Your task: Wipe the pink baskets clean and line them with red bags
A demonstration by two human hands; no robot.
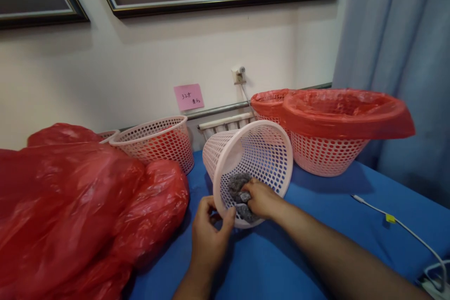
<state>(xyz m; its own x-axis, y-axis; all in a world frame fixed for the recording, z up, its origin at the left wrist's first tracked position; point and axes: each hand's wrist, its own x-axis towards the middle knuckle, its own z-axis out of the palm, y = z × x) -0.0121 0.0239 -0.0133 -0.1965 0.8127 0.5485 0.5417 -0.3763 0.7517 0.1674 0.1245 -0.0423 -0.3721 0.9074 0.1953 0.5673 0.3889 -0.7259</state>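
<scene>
A pale pink perforated plastic basket (269, 157) lies tilted on its side, its mouth towards me. My left hand (208, 236) grips the lower left of its rim, thumb inside and fingers behind the wall. Reaching into the mouth, my right hand (263, 199) is closed on a crumpled grey cloth (238, 185) against the lower inner wall. The cloth looks fuzzy, and part of it hangs below my fingers. My right fingertips are partly hidden in its folds.
Large red plastic bags (87, 197) heap up at the left, beside another pink basket (160, 145). At the right stands a basket lined with a red bag (348, 124), with a second lined one behind. A white cable (401, 222) crosses the blue tabletop (274, 262).
</scene>
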